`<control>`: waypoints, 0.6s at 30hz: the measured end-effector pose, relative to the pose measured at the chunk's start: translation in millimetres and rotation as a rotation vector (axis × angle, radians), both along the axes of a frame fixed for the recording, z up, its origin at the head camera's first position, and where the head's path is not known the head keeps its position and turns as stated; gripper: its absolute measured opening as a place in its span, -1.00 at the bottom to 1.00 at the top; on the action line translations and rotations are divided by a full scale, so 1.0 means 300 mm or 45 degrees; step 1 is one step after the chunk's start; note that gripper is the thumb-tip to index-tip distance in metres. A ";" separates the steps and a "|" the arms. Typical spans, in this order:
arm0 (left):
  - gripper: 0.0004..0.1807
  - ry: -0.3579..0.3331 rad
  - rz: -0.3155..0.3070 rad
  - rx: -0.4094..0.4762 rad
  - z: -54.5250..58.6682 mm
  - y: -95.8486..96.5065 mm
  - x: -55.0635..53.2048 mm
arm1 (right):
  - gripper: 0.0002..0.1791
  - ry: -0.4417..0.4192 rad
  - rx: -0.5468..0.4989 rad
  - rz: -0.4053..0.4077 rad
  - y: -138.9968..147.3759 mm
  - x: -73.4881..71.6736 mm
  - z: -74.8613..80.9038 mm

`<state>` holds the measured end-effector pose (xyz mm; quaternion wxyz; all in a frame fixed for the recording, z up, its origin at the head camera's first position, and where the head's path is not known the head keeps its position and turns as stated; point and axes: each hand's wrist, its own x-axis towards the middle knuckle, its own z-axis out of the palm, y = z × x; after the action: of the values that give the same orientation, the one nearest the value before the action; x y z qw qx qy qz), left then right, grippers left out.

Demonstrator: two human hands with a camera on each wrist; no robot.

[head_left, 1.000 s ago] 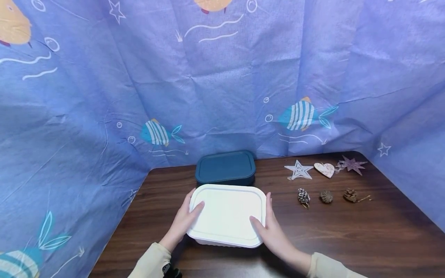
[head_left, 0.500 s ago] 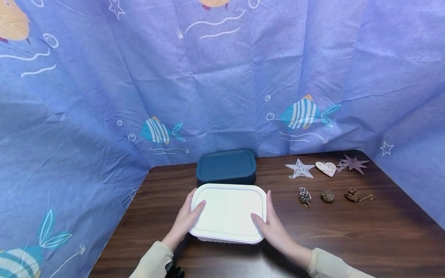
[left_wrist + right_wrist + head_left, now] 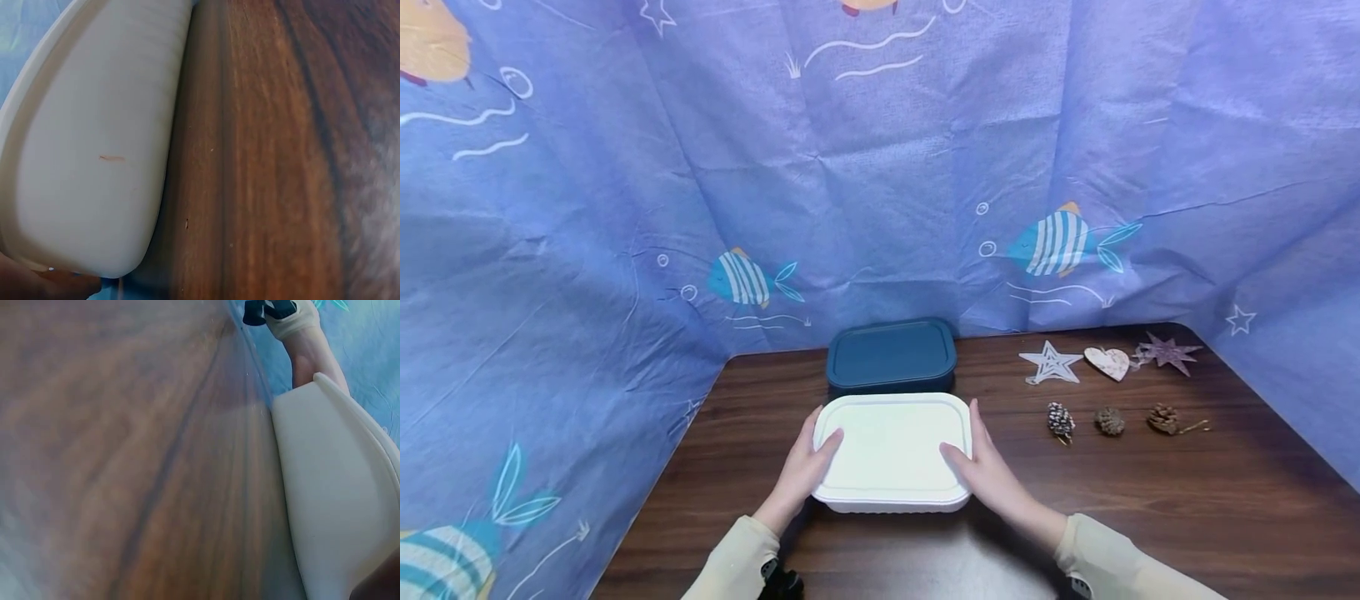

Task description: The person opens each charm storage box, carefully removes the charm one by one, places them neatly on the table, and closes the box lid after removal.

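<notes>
A white rectangular box with a flat lid (image 3: 891, 450) is held between my two hands in the head view. My left hand (image 3: 801, 471) grips its left end, thumb on top of the lid and fingers along the side. On the opposite end my right hand (image 3: 992, 479) grips it the same way, thumb over the lid's right edge. The box's pale side wall (image 3: 94, 144) fills the left of the left wrist view, its base close over the wood. In the right wrist view the same white wall (image 3: 337, 481) runs along the right.
A dark blue lidded box (image 3: 891, 354) stands just behind the white one. On the right lie a white star (image 3: 1051, 363), a heart (image 3: 1107, 362), a purple star (image 3: 1168, 352) and several pine cones (image 3: 1108, 421). Blue fish-print cloth (image 3: 880, 167) hangs behind the wooden table (image 3: 1120, 508).
The white box has turned slightly, so its front edge now lies level in the head view. Both hands keep their grip. The whole head view has shifted a little.
</notes>
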<state>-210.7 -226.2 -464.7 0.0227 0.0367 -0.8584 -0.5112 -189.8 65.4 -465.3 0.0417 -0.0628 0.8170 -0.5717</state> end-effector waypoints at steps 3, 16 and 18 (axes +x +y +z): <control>-0.22 -0.016 0.011 0.015 -0.002 0.000 0.000 | 0.02 -0.011 0.039 -0.002 0.001 -0.016 -0.006; -0.24 -0.018 0.052 0.059 0.004 0.004 -0.008 | -0.02 0.003 0.084 0.068 0.009 -0.104 -0.007; -0.23 -0.036 0.050 0.056 0.006 0.002 -0.010 | -0.02 -0.006 0.088 0.077 0.010 -0.111 -0.006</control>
<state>-213.5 -225.6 -463.0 0.0198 0.0612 -0.8462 -0.5290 -223.3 68.5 -467.1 0.0631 -0.0846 0.8338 -0.5419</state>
